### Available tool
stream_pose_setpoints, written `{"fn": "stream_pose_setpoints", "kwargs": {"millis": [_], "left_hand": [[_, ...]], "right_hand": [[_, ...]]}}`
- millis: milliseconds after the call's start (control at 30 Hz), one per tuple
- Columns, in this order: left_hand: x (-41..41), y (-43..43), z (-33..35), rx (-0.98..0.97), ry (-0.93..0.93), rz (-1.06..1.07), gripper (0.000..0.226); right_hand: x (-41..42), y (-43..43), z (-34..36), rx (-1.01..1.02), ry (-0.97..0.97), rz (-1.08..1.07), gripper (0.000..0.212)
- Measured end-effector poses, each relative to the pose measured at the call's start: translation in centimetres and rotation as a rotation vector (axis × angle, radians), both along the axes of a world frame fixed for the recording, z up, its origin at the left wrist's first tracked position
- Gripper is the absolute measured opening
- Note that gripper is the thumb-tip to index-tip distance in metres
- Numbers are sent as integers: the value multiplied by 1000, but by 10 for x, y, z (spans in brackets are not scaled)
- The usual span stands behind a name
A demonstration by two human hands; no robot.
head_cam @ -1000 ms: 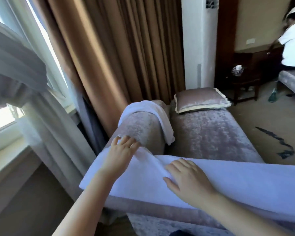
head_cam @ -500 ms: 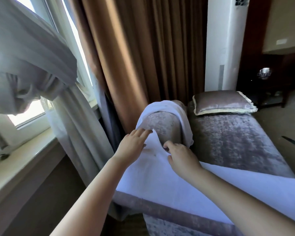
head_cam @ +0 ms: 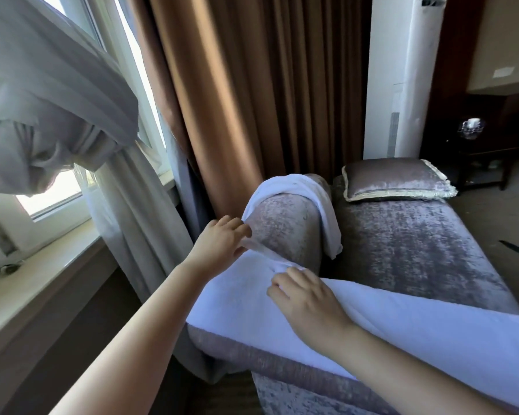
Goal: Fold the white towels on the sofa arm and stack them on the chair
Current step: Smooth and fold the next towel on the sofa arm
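A white towel lies spread along the top of the sofa arm. It reaches from the arm's left end toward the right, where the lower right edge of the view cuts it off, so its full length can't be seen. At the arm's far left corner the cloth is gathered into a small ridge that climbs against the rounded side bolster.

The left hand is at that raised corner and nips the towel's edge between its outstretched fingers and the thumb below. The right hand sits on the towel just beside the ridge. Its knuckles are bent and its fingers curl into the bunched cloth, gripping it, though the fingertips are tucked out of sight. Both forearms are bare and run out of the bottom of the view.

A second white towel hangs draped over the top of the bolster. One end drops down the seat side, and the other slips behind the bolster's left flank, where it is partly hidden.

The velvet seat stretches away, with a fringed cushion at its far end. A brown curtain hangs behind the bolster, and a knotted sheer curtain hangs over the window sill on the left. A tall white unit stands behind the cushion. In the dark right corner there is something shiny, too blurred to name.
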State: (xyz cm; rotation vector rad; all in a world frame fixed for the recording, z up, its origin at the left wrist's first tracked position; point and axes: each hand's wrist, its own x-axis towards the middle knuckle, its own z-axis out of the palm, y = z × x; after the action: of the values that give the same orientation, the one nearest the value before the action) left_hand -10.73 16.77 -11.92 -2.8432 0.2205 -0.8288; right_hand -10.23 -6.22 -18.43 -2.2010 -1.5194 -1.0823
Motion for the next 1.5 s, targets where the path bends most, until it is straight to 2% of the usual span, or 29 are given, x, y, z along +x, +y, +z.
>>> {"fn": "stream_pose_setpoints", "kwargs": {"millis": [67, 133, 267, 433, 500, 633, 833, 1033, 1100, 1167, 1200, 1267, 1333, 1367, 1433, 1500], "left_hand": [[-28, 9, -18, -207, 9, 179, 29], [-58, 18, -37, -347, 15, 302, 21], [-103, 16, -63, -461, 74, 400, 18], [-117, 8, -76, -776, 30, 528, 13], [-116, 4, -76, -843, 34, 545, 9], [-122, 2, -73, -989, -84, 495, 11], [-141, 5, -72, -1125, -83, 459, 11], [-142, 4, -93, -1024, 82, 553, 20], [-139, 4, -91, -967, 115, 577, 16], [-133, 2, -80, -818, 14, 562, 10], [-126, 1, -73, -729, -67, 530, 18], [-105, -4, -52, -619, -155, 411, 27], [-78, -13, -34, -533, -98, 278, 35], [-64, -18, -28, -463, -42, 242, 40], [-37, -25, -22, -264, 87, 241, 51], [-19, -29, -18, -85, 196, 252, 48]], "right_hand": [[-6, 9, -12, -76, 54, -19, 24], [-10, 16, -18, -116, 109, -56, 30], [-25, 13, -29, -49, 112, -16, 31], [-36, 11, -42, -58, 78, -58, 28], [-36, 13, -43, -47, 81, -72, 28], [-37, 15, -46, -29, 83, -44, 30], [-53, 10, -45, 38, 58, 21, 28], [-52, 8, -54, -16, 64, 26, 33], [-48, 4, -48, -2, 24, 52, 24], [-40, -2, -30, 86, 12, 4, 9], [-33, -5, -19, 149, 22, -72, 12], [-15, -11, 0, 216, 77, -296, 33], [0, -15, 7, 196, 188, -472, 56], [4, -16, 9, 165, 226, -507, 59], [9, -19, 8, 138, 187, -474, 41], [6, -20, 8, 162, 143, -372, 28]]}}
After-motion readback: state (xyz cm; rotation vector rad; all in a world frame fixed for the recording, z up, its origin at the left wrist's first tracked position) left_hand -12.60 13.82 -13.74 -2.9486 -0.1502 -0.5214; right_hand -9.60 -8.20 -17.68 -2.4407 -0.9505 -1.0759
